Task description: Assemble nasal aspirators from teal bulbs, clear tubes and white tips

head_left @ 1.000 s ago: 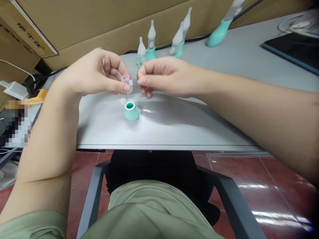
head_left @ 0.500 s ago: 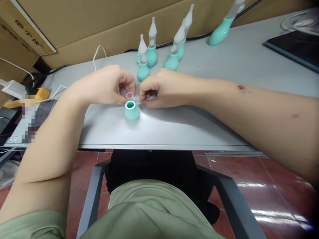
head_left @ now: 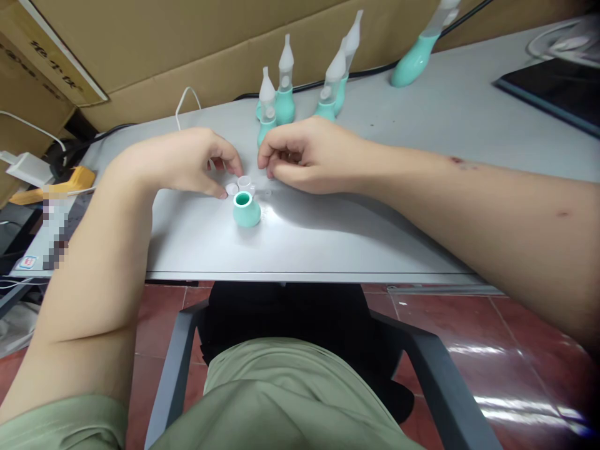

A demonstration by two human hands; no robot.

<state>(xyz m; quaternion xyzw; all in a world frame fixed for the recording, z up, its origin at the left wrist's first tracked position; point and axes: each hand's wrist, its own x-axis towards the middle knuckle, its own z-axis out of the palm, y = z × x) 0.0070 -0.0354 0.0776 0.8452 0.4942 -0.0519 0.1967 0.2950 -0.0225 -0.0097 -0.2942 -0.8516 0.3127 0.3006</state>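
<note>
My left hand [head_left: 213, 165] is open beside several small clear plastic parts on the desk. A small whitish disc [head_left: 232, 188] lies between its thumb and index fingertips, next to a clear cup-like piece [head_left: 245, 184]. In front of these stands a mint-green squeeze bulb [head_left: 247, 214], upright with its mouth uncovered. My right hand [head_left: 293, 156] hovers to the right with its fingers curled in and the thumb near them; whatever is in them, if anything, is hidden. Below its fingertips rests a tiny clear ring [head_left: 268, 192].
Behind my hands stand several nasal aspirators with mint-green bulbs and clear tips, one of them [head_left: 285, 81] near the cardboard wall [head_left: 187, 50]. Another aspirator [head_left: 417, 59] leans at the back right. A dark flat device [head_left: 553, 94] and a yellow power strip [head_left: 79, 179] flank the desk [head_left: 328, 250].
My left hand has drawn back to the left, its fingers parting and uncovering the clear parts. My right hand has lifted slightly away from them, and the tiny ring now shows on the desk.
</note>
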